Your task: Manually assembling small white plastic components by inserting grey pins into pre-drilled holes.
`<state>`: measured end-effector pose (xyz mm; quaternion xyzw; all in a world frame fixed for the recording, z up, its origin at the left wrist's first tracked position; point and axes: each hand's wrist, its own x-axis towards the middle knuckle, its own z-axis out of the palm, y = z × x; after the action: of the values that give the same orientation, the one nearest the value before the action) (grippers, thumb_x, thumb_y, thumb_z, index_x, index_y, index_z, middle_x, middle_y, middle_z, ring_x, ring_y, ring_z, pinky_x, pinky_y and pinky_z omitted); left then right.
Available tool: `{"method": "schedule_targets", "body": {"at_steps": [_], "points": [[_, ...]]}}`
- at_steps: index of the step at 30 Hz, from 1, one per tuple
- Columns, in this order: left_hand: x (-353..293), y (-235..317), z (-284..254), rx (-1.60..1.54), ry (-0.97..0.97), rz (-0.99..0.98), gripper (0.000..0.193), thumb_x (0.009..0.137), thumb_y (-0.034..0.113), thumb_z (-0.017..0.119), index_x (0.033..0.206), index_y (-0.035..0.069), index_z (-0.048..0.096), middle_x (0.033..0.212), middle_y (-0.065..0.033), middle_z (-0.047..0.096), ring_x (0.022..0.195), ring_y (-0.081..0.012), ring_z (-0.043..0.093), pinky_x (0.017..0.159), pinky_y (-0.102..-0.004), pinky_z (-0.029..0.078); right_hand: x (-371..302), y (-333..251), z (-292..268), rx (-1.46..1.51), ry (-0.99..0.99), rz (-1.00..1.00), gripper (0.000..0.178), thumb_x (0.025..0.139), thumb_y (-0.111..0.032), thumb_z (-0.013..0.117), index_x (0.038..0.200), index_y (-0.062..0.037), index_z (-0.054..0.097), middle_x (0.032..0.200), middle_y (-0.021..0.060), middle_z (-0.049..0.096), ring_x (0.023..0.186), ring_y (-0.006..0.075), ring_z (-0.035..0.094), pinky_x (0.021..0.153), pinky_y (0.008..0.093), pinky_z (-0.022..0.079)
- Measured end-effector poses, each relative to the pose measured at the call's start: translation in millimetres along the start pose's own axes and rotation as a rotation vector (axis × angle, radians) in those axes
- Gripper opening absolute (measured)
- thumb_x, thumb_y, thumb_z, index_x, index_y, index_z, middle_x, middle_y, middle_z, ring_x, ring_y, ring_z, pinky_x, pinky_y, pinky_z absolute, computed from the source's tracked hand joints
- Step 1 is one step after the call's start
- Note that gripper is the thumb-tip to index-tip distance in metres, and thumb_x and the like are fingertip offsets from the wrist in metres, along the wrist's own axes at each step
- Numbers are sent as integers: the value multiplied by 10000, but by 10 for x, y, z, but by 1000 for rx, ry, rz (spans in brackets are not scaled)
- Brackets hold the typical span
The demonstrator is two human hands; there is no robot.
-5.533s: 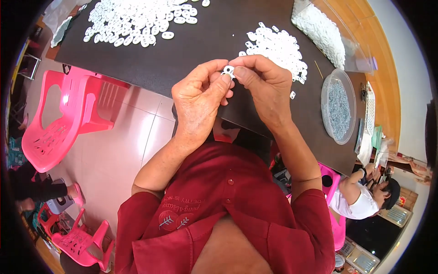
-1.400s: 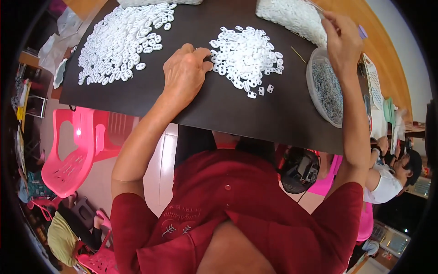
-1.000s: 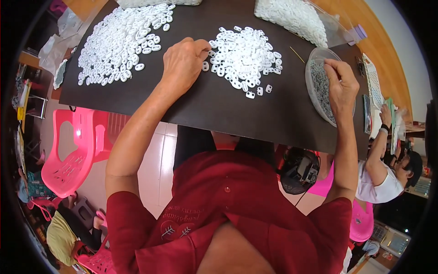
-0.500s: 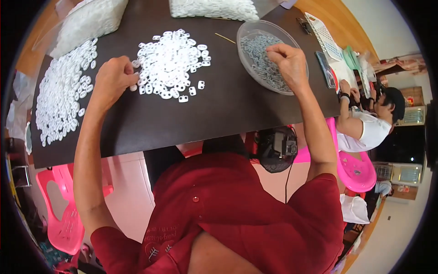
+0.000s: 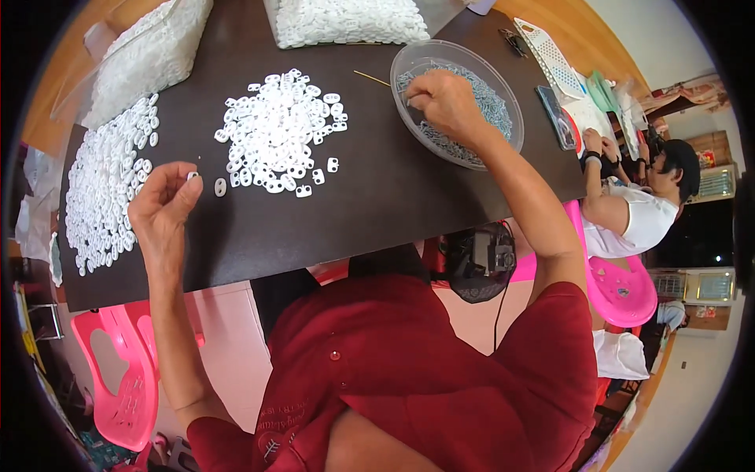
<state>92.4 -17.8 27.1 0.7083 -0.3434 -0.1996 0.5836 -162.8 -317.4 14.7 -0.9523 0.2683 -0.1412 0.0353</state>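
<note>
white plastic piece [image 5: 193, 176]: the head view shows it at the left, pinched between thumb and finger of the left hand [image 5: 161, 211], left of a loose white oval [image 5: 220, 187] and a white pile [image 5: 271, 145]. at the right, the right hand [image 5: 447, 102] bunches its fingers over the clear bowl [image 5: 517, 122] of grey metal bits [image 5: 494, 102] — whether they grip one, i cannot tell. best, i judge: pinch lightly by the edges — holes uncovered.

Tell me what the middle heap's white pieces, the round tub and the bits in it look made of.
White pieces: probably smooth plastic, evenly white with neat holes.
Round tub: likely clear, glossy plastic; its wall is see-through.
Bits: perhaps metal, shiny grey; too small to be sure.
</note>
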Motion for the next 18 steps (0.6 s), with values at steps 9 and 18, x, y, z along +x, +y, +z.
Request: {"method": "schedule_targets", "body": {"at_steps": [9,18], "points": [[-354,111,193,-178,0,-56,127,785,63,699,877,7,632,725,36,553,622,-21,458,548,-150,346,-89,39,-55,144,78,45,133,731,-77,625,854,-53,669,812,126,635,810,296,596,721,371,466],[-542,46,281,-261,-37,-98,115,765,23,711,849,-7,640,732,27,565,656,-39,489,602,-162,398,11,17,102,10,95,-137,74,710,-73,627,778,-69,658,729,107,605,741,311,569,669,402,453]]}}
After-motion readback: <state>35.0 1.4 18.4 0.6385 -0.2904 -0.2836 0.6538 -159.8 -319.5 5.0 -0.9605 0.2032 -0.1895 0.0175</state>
